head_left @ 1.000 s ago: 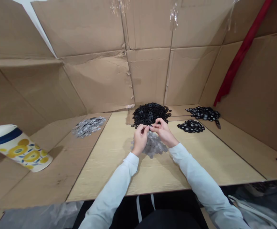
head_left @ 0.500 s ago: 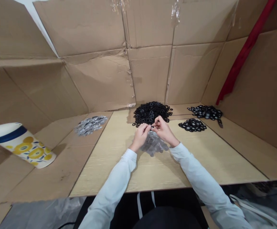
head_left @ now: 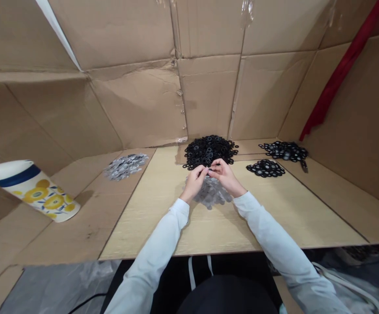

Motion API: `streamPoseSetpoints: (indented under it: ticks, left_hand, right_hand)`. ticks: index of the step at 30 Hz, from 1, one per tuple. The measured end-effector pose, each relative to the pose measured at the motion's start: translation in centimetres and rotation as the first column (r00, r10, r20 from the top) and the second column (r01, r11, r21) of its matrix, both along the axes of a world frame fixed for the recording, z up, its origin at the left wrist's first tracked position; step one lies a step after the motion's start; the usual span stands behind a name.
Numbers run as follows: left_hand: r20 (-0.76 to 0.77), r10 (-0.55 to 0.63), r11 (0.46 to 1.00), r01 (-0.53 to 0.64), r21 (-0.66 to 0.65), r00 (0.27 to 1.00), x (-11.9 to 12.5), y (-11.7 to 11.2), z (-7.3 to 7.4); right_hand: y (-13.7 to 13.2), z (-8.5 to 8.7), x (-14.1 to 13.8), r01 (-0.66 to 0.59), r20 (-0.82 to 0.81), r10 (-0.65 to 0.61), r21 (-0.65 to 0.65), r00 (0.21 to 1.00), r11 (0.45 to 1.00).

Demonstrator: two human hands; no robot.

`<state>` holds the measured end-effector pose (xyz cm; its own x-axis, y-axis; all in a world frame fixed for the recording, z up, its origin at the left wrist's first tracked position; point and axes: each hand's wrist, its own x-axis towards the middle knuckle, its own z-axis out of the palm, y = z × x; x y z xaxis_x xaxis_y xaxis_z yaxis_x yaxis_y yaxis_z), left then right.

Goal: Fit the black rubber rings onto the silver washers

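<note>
black piece [head_left: 210, 170] — pinched by left hand [head_left: 194, 184] and right hand [head_left: 227, 179], grip closed — long axis unclear.

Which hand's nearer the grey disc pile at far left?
Left: the left hand is to the right of that disc pile; the right hand is farther off, beyond the left.

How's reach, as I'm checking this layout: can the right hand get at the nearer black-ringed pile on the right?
Likely yes: only bare board shows between the right hand and that nearer pile. It seems occupied with a small dark piece, though.
</note>
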<state>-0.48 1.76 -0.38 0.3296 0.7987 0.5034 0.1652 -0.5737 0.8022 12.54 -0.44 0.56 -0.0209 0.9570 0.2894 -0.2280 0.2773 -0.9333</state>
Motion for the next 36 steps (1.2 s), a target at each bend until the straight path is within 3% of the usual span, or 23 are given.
streamPoseSetpoints:
  ticks: [6, 11, 14, 19, 26, 32, 36]
  left_hand:
    - [-0.113, 0.222, 0.944, -0.185, 0.272, 0.968, 0.3, -1.0, 0.4]
    - [-0.195, 0.295, 0.891, -0.195, 0.411, 0.936, 0.0, -1.1, 0.4]
    - [-0.2, 0.296, 0.897, -0.2, 0.394, 0.934, -0.2, -0.9, 0.5]
    - [-0.205, 0.268, 0.922, -0.188, 0.337, 0.941, -0.2, -0.8, 0.4]
    - [-0.203, 0.284, 0.919, -0.206, 0.335, 0.937, 0.0, -0.8, 0.0]
    - [-0.205, 0.281, 0.926, -0.209, 0.315, 0.938, 0.1, -0.6, 0.1]
    - [-0.218, 0.267, 0.928, -0.189, 0.321, 0.939, 0.0, -0.6, 0.1]
  right_hand:
    - [0.0, 0.0, 0.3, 0.041, 0.051, -0.043, 0.033, 0.998, 0.999]
    - [0.0, -0.3, -0.2, 0.219, 0.188, -0.245, 0.15, 0.951, 0.964]
    - [-0.1, -0.2, -0.5, 0.239, 0.238, -0.291, 0.222, 0.927, 0.945]
    - [-0.1, -0.2, -0.6, 0.166, 0.22, -0.209, 0.2, 0.953, 0.966]
    - [-0.2, -0.3, -0.8, 0.302, 0.296, -0.373, 0.258, 0.88, 0.918]
    - [-0.1, -0.2, -0.5, 0.196, 0.199, -0.227, 0.165, 0.953, 0.967]
    - [0.0, -0.2, -0.3, 0.237, 0.166, -0.258, 0.132, 0.952, 0.962]
